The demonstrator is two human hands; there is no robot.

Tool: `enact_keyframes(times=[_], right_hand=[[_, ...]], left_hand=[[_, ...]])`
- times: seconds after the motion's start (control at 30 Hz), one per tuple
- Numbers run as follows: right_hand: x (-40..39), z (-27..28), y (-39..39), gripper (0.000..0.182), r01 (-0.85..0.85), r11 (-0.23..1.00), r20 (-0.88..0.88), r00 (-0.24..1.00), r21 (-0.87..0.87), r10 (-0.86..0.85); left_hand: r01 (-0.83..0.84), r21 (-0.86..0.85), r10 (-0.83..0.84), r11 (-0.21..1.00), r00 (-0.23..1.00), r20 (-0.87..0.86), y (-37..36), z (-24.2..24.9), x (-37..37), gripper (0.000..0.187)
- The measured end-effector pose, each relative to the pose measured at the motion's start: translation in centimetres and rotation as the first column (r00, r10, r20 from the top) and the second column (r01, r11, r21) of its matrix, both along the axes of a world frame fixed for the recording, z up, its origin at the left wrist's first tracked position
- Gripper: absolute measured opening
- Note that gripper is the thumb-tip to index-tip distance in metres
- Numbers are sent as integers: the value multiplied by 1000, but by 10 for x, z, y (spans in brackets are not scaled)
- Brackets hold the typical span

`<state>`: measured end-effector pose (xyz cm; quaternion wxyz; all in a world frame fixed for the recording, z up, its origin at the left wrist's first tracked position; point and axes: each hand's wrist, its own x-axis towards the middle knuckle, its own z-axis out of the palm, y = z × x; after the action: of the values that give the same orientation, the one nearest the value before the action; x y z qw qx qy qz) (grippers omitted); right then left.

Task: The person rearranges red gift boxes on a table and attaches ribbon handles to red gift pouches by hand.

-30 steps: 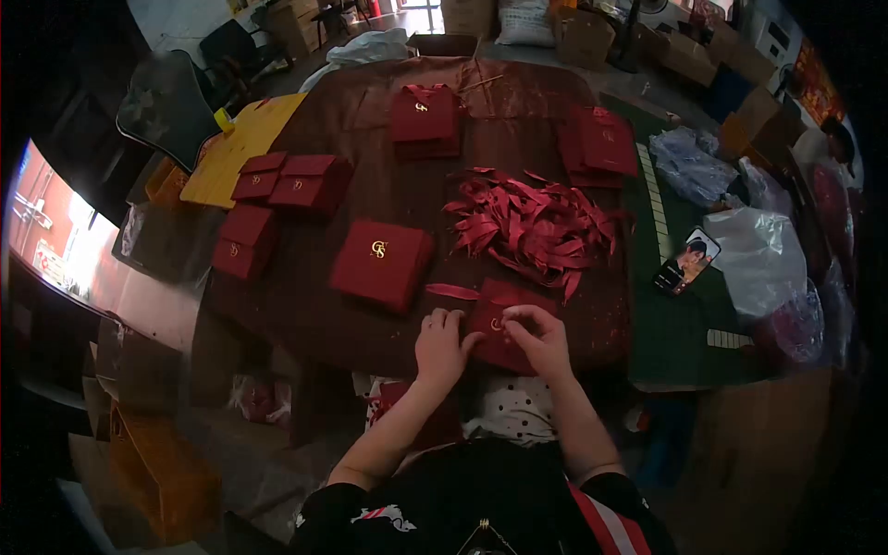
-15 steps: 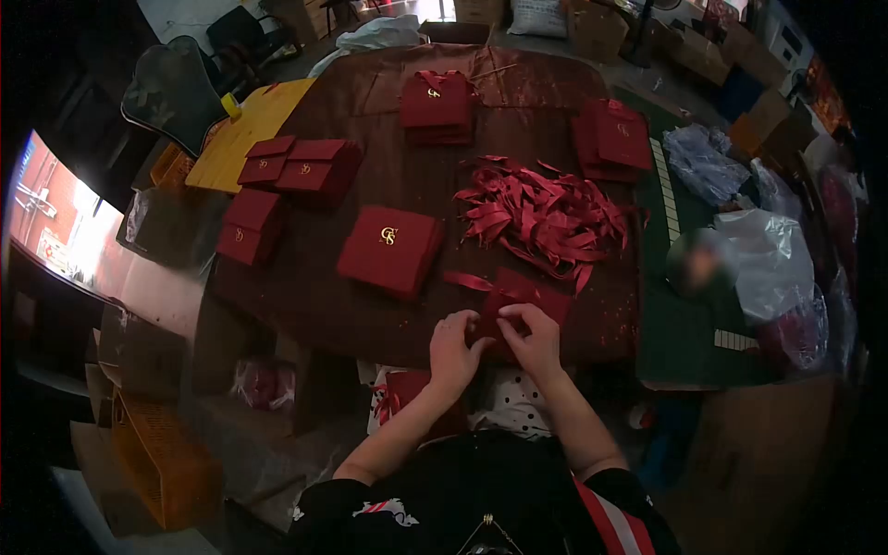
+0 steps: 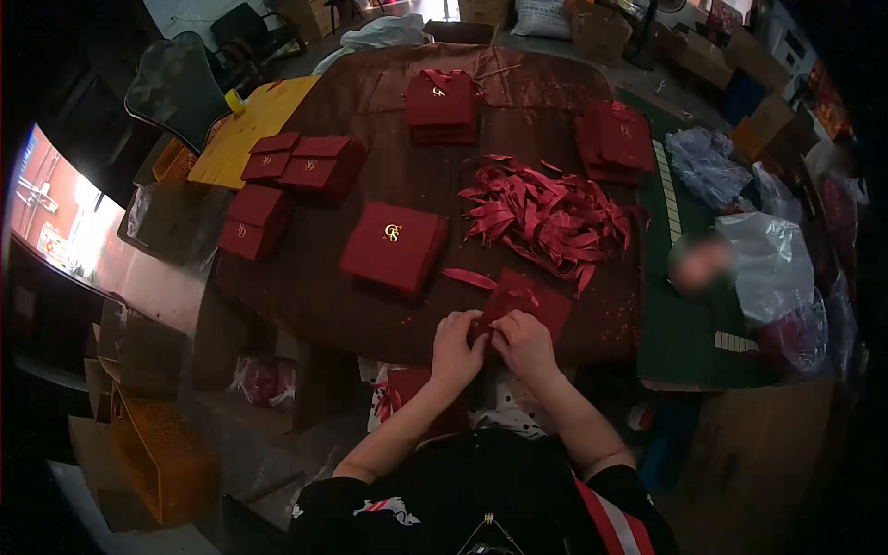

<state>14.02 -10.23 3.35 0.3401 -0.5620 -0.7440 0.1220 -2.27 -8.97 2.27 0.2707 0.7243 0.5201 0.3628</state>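
Note:
At the table's near edge lies a flat dark red gift bag (image 3: 546, 313), with a strip of red ribbon (image 3: 470, 277) at its far left. My left hand (image 3: 457, 351) is closed at the bag's near left, thumb and forefinger pinching. Close beside it, my right hand (image 3: 524, 346) pinches at the bag's near edge, its fingers curled. The two hands almost meet, and they hide what lies between the fingertips. Beyond the bag is a heap of loose red ribbons (image 3: 546, 213). A stack of red bags with a gold monogram (image 3: 393, 245) lies to the left.
More red bags form a far stack (image 3: 440, 111), a right stack (image 3: 618, 139) and a left group (image 3: 316, 166) on the brown-covered table (image 3: 388, 111). At right, a green surface (image 3: 661, 324) carries clear plastic wrapping (image 3: 754, 250). An orange crate (image 3: 157, 462) stands on the floor at left.
My right hand has turned and drawn slightly toward my left hand, its fingers more closed. The bag under them has shifted slightly. The stacks stay in place.

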Motion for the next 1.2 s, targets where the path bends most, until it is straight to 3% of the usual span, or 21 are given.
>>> enact_keyframes(times=[0.17,0.27,0.33,0.43,0.53,0.67,0.73,0.8,0.87,0.9,0.93,1.03,1.1,1.2], right_hand=[[-6,-1,2,18,-19,1000,38,999,-5,19],[-6,0,5,16,-47,999,-33,998,16,47],[-4,1,7,13,-80,997,-178,981,-9,77],[-8,-4,6,12,-39,998,-235,972,-41,28],[-10,-14,7,15,-58,992,-153,985,108,75],[-8,-15,7,16,-90,984,-51,994,155,99],[-5,-4,5,17,-57,993,-85,994,100,66],[-1,10,7,18,24,986,41,999,164,-31],[4,3,11,17,44,984,26,998,174,-49],[6,1,11,17,69,994,-45,997,82,-65],[7,0,11,17,87,996,-115,989,-12,-88],[8,-6,11,18,108,994,-156,981,-36,-112],[10,-12,12,18,103,994,-176,978,-33,-107],[20,-15,14,19,21,996,-223,974,-85,-40]], left_hand=[[6,-6,-6,1000,1000,-15,-5,11,0,36],[-21,49,24,999,997,-68,-8,13,3,36],[-21,59,23,998,999,-46,-8,14,3,37],[-35,83,40,996,998,-48,-11,13,7,37],[-10,101,18,995,997,-78,-13,13,6,37],[-13,119,22,993,997,-71,-8,9,-1,38],[110,-174,-75,979,977,197,3,5,-12,36],[129,-239,-66,963,965,254,12,3,-18,33],[81,-193,-60,978,992,112,16,2,-21,28],[21,-148,-32,989,997,-76,14,19,-18,25],[23,-144,-34,989,997,-76,17,19,-18,25],[107,-211,-114,972,993,-22,23,12,-18,24],[210,-28,-211,977,977,-36,27,3,-15,24],[213,34,-209,977,973,-96,28,1,-11,21]])
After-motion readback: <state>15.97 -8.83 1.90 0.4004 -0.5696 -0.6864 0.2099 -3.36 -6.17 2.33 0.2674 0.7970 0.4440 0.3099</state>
